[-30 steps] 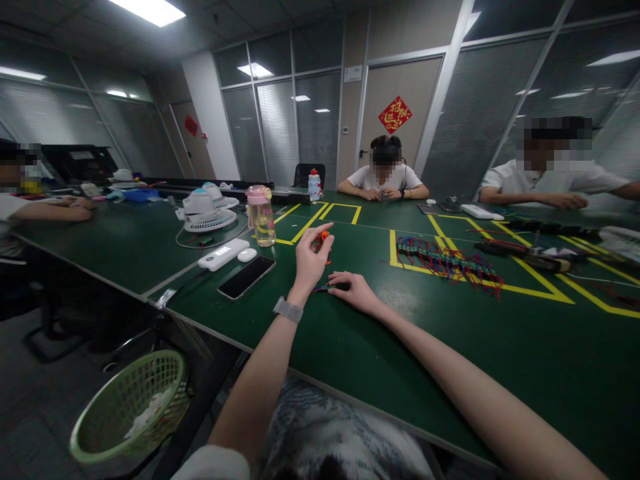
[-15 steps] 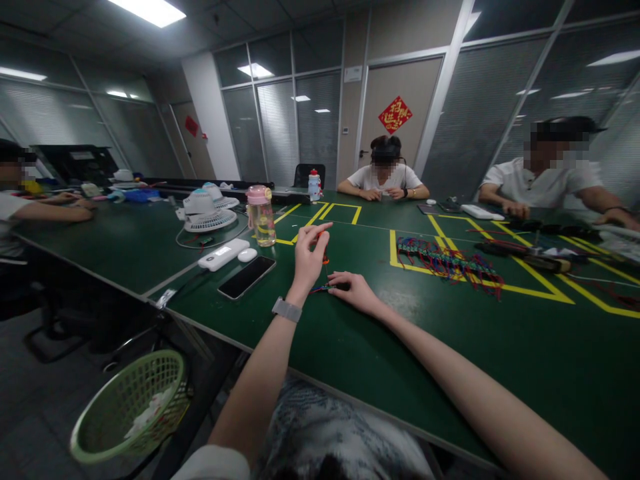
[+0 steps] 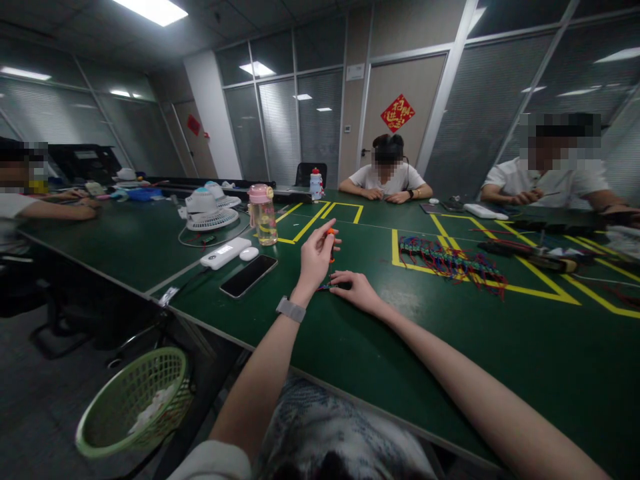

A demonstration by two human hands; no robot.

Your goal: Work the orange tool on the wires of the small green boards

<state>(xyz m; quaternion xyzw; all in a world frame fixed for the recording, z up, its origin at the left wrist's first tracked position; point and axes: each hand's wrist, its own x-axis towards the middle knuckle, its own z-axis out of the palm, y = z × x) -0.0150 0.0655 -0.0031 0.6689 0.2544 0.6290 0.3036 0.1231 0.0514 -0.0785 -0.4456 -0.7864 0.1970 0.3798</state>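
My left hand (image 3: 315,259), with a grey watch band (image 3: 291,309) on its wrist, is closed round an upright screwdriver (image 3: 331,259) with an orange and dark handle. The fingers cover much of the handle. The thin shaft points down at a small circuit board with wires (image 3: 326,288) flat on the green table. Beside it, my right hand (image 3: 357,292) rests low on the table, thumb and fingertips pinching the board's right end. Most of the board is hidden by the hands, and I cannot make out what the tip touches.
A phone (image 3: 249,276), a white power bank (image 3: 226,253) and a pink-lidded bottle (image 3: 263,215) stand to the left. On the right lies a row of wired circuit boards (image 3: 450,260) inside yellow tape. Co-workers sit around the table. A green basket (image 3: 90,427) is on the floor.
My left fingers have shifted round the screwdriver handle, and the hand has turned slightly. My right hand stays in place at the board. The co-worker on the right has raised a hand.
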